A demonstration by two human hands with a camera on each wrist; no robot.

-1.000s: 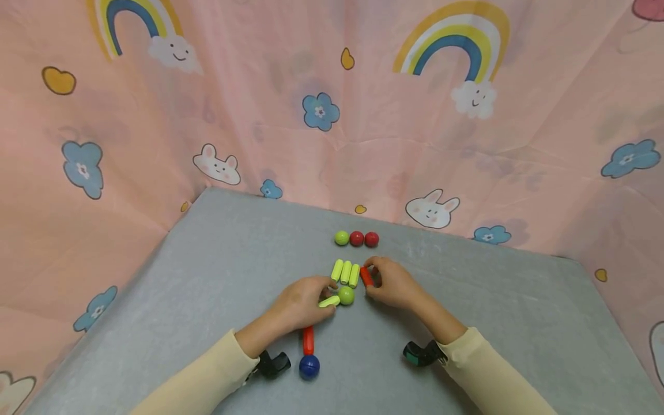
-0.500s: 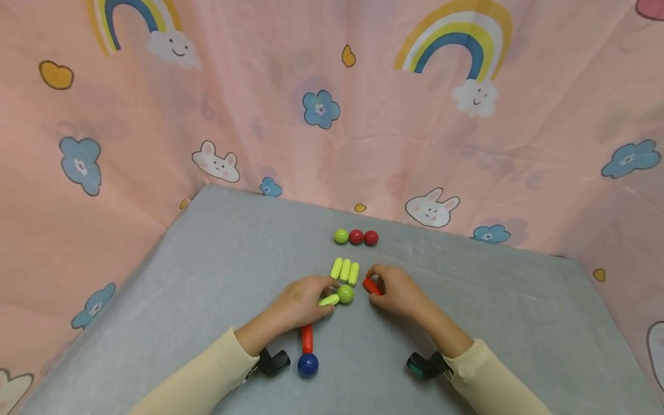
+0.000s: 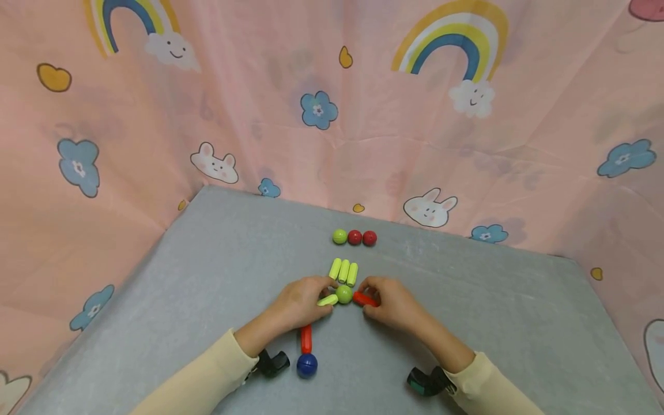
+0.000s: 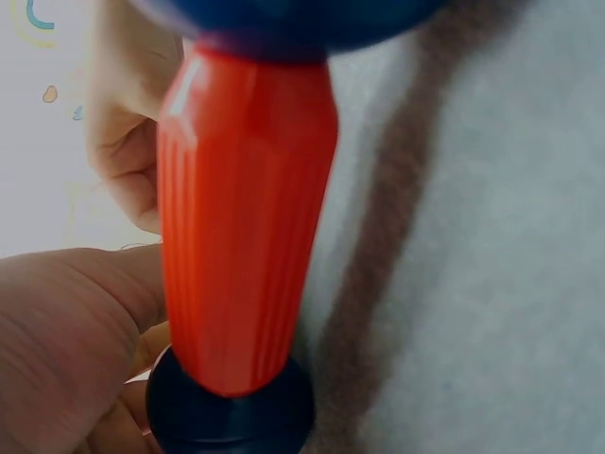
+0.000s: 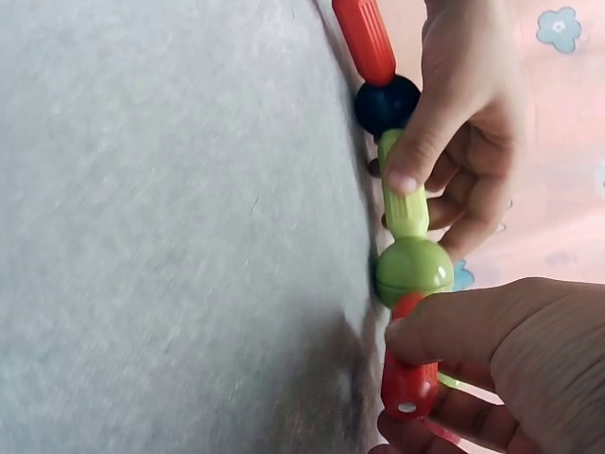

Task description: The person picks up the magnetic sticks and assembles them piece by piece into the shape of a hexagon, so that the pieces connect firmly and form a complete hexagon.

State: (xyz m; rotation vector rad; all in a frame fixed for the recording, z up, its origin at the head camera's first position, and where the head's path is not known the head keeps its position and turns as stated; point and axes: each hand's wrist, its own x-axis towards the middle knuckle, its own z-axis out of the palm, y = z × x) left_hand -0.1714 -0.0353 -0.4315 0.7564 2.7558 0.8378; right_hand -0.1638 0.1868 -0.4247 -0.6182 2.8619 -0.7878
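My left hand [image 3: 300, 302] pinches a yellow-green magnetic rod [image 3: 328, 300], whose far end joins a green ball [image 3: 344, 294]. A red magnetic rod [image 3: 365, 299] is pinched by my right hand [image 3: 391, 302]; in the right wrist view its end meets the green ball [image 5: 414, 271]. Behind the yellow-green rod, that view has a dark blue ball [image 5: 386, 104], largely hidden by the left hand in the head view. From it another red rod [image 4: 248, 218] runs toward me to a blue ball [image 3: 307, 365], so the pieces form one bent chain.
Several yellow-green rods [image 3: 344, 271] lie side by side just beyond the green ball. Farther back sit a green ball [image 3: 339, 236] and two red balls [image 3: 362, 237] in a row. Patterned pink cloth [image 3: 363, 155] walls in the grey table [image 3: 249, 248] at the back and sides.
My right hand has carried the red rod away from the row of yellow-green rods, turned it, and brought its end to the green ball. My left hand has kept its hold.
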